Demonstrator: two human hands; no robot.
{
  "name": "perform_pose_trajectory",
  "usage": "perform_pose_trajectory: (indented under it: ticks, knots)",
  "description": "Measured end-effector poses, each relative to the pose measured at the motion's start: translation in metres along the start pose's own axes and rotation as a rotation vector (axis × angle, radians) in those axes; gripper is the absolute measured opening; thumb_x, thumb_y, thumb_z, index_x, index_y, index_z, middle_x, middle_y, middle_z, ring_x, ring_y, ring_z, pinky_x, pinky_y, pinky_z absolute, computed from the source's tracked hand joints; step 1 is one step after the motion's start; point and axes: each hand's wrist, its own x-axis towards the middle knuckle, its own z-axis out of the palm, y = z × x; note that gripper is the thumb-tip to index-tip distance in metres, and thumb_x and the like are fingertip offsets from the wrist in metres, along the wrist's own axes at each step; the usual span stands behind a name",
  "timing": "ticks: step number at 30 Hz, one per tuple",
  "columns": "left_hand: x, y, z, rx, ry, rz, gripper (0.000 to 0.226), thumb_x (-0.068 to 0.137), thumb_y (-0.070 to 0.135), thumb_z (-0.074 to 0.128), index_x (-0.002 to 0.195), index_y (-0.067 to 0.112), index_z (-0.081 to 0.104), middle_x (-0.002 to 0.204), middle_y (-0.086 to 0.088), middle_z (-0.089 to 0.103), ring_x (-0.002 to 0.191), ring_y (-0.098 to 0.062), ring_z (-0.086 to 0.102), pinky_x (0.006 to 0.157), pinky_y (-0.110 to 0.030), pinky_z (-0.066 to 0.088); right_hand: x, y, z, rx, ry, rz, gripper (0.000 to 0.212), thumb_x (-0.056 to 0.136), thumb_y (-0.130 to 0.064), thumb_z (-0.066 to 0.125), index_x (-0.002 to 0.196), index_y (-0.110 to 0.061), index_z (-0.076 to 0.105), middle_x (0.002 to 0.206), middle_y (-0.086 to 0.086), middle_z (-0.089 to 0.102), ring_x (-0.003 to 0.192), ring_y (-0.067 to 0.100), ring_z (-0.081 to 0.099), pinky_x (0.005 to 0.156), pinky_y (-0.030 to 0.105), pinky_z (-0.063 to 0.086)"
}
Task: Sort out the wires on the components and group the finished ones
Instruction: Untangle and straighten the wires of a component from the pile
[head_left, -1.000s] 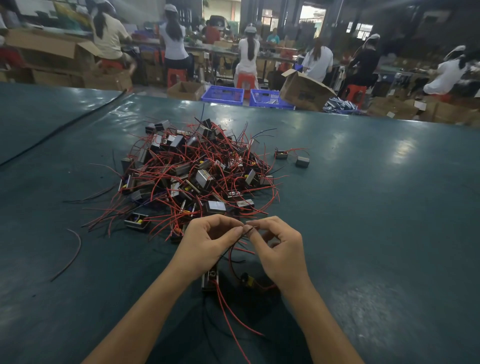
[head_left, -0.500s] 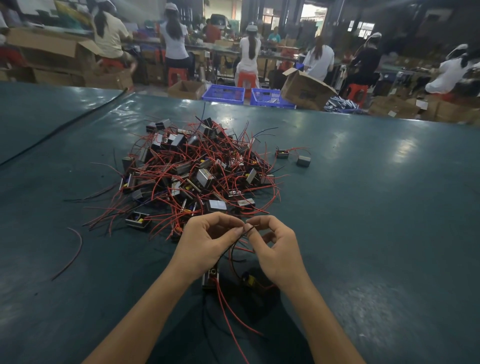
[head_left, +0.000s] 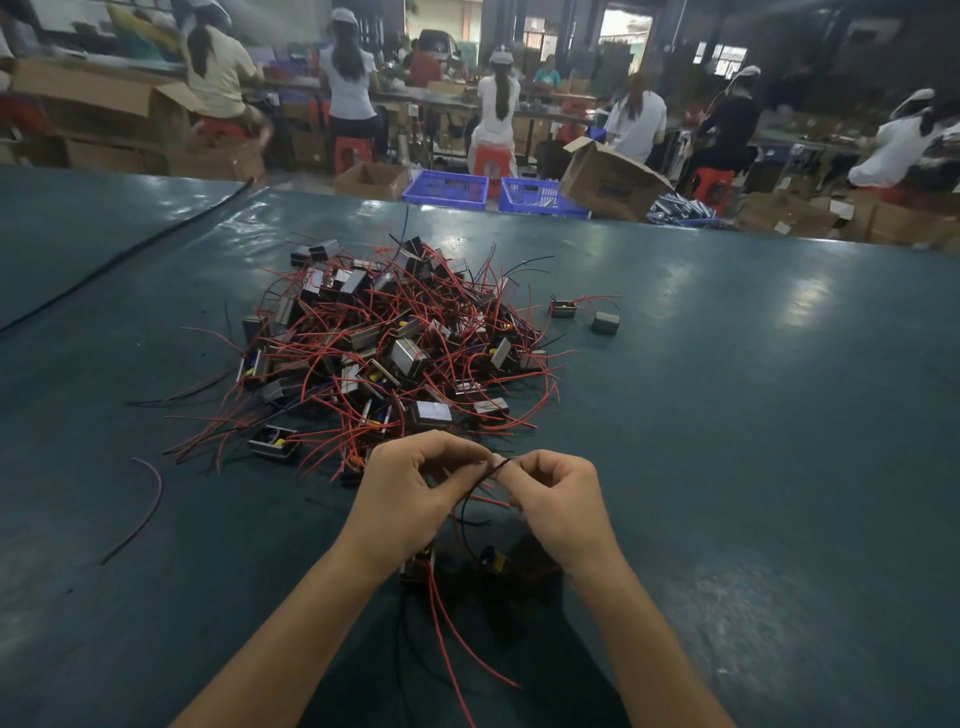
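Near the front edge of the green table (head_left: 753, 441), two hands meet just above a small part. The left hand (head_left: 410, 499) and the right hand (head_left: 561, 512) each pinch the same thin dark wire (head_left: 480, 480) between thumb and first finger, with the other fingers curled in. The fingertips almost touch, most likely so the wire can be pulled straight or twisted neat. The wire runs down to the part (head_left: 418, 564) lying on the table under the left wrist, so nobody has to lift it. Long red wires (head_left: 457, 634) trail from it toward the person. Just right of it sits something dark (head_left: 493, 558) with a bit of yellow; it may be a second part, but the shadow makes it hard to tell. Farther away lies the big pile (head_left: 395, 358) of parts with tangled red wires, waiting their turn. Two single parts (head_left: 563, 310) lie just right of the pile. One loose wire (head_left: 143, 512) lies alone to the left. No tidy group of finished parts shows, so the job looks far from done
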Motion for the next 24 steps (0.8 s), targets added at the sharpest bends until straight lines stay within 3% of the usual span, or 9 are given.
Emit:
perform_pose_trajectory:
  ticks: [6,12,15,21,24]
  knots:
    - [-0.001,-0.001,0.002,0.102,0.026,0.02,0.027,0.082,0.008,0.076,0.09,0.033,0.073,0.084,0.015,0.073,0.082,-0.007,0.069,0.074,-0.021,0.056,-0.002,-0.001,0.0,0.119,0.038,0.149,0.021,0.072,-0.031,0.081,0.054,-0.025,0.072,0.05,-0.005,0.06,0.041,0.001,0.046,0.041,0.013,0.035]
    - [0.005,-0.002,-0.004,-0.125,-0.073,-0.266,0.009,0.088,0.018,0.07,0.085,0.024,0.076,0.069,0.01,0.072,0.065,0.003,0.065,0.061,-0.009,0.047,-0.005,-0.004,0.003,0.106,0.035,-0.112,0.012,0.081,-0.018,0.078,0.071,-0.018,0.072,0.061,-0.004,0.068,0.055,0.002,0.058,0.051,0.014,0.045]
    - [0.005,0.0,-0.003,-0.163,-0.045,-0.289,0.007,0.087,0.016,0.07,0.084,0.02,0.075,0.072,0.007,0.073,0.067,-0.001,0.067,0.062,-0.011,0.049,-0.005,-0.003,0.005,0.067,0.047,-0.149,0.012,0.084,-0.018,0.076,0.073,-0.019,0.071,0.062,-0.005,0.068,0.055,0.003,0.057,0.051,0.016,0.046]
    - [0.001,-0.003,0.005,0.082,0.029,-0.085,0.013,0.085,0.014,0.073,0.086,0.027,0.071,0.077,0.009,0.071,0.075,-0.006,0.067,0.068,-0.024,0.055,-0.004,-0.005,0.003,0.241,0.034,0.183,0.026,0.081,-0.025,0.078,0.056,-0.016,0.071,0.055,0.001,0.063,0.037,0.006,0.043,0.036,0.017,0.032]
    - [-0.001,-0.006,0.007,0.186,0.052,0.02,0.012,0.085,0.012,0.074,0.088,0.024,0.072,0.08,0.012,0.068,0.074,-0.007,0.063,0.065,-0.026,0.053,-0.002,-0.004,0.002,0.268,0.005,0.294,0.026,0.081,-0.023,0.077,0.058,-0.013,0.068,0.054,0.0,0.059,0.037,0.007,0.038,0.036,0.017,0.028]
